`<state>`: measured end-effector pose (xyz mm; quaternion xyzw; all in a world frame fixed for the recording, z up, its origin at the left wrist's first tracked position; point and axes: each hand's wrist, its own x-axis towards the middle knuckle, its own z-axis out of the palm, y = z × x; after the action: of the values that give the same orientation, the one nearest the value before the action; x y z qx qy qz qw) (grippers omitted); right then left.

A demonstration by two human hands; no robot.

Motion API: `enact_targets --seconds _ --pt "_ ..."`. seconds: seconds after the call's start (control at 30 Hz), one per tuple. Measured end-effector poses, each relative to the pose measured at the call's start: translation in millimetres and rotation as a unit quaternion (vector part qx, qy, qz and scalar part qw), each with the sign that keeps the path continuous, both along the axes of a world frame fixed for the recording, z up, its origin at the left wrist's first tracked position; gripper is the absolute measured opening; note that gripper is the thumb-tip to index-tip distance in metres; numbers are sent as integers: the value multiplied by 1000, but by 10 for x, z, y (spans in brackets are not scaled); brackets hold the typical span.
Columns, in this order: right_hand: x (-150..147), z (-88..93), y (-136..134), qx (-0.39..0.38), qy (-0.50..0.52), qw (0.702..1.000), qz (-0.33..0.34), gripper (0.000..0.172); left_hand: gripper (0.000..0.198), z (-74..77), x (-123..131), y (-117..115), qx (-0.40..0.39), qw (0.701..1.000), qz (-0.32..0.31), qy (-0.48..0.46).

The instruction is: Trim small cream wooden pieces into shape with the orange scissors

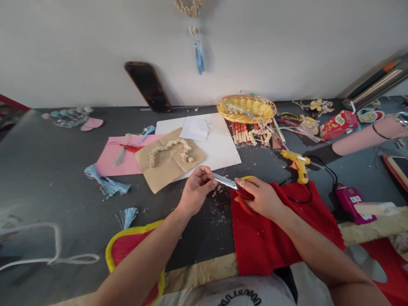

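Observation:
My right hand (263, 197) is closed around the red handles of a pair of scissors (225, 180), whose metal blades point left over the dark table. At the blade tips, my left hand (196, 189) has thumb and fingers pinched together. What lies between those fingers is too small to make out. Just beyond the left hand, a curved strand of small pale beads or cut pieces (168, 145) rests on brown paper (156, 178). Under my right hand and forearm spreads a red cloth (264, 242). Tiny pale scraps are scattered below the scissors.
A yellow glue gun (298, 163) with a black cord lies right, near a purple power block (353, 204). Behind are a yellow basket (270, 112) and a pink bottle (369, 136). Blue tassels (106, 180) lie left; a phone (149, 87) leans on the wall.

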<state>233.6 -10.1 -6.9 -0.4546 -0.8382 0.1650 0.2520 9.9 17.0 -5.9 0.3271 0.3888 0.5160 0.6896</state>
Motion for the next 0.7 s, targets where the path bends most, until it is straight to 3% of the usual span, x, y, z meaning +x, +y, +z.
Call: enact_targets --seconds 0.1,0.23,0.3,0.37,0.47,0.57,0.7 --pt "18 -25 19 -20 28 999 -19 45 33 5 3 -7 15 999 -1 34" --pt "83 -36 72 -39 116 988 -98 47 27 19 -2 -14 68 980 -9 186" --pt "117 -42 96 -44 135 982 -122 49 18 23 -20 -9 115 947 -22 298" --pt "135 -49 109 -44 135 982 -122 50 10 33 -49 2 171 894 -44 411" --pt "131 -55 113 -31 129 986 -106 49 12 68 -90 21 237 827 -81 504" --pt "114 -51 112 -18 128 987 -99 48 22 116 -106 34 267 798 -117 528" --pt "102 -48 114 -13 127 987 -99 47 26 151 -85 60 275 781 -131 545"
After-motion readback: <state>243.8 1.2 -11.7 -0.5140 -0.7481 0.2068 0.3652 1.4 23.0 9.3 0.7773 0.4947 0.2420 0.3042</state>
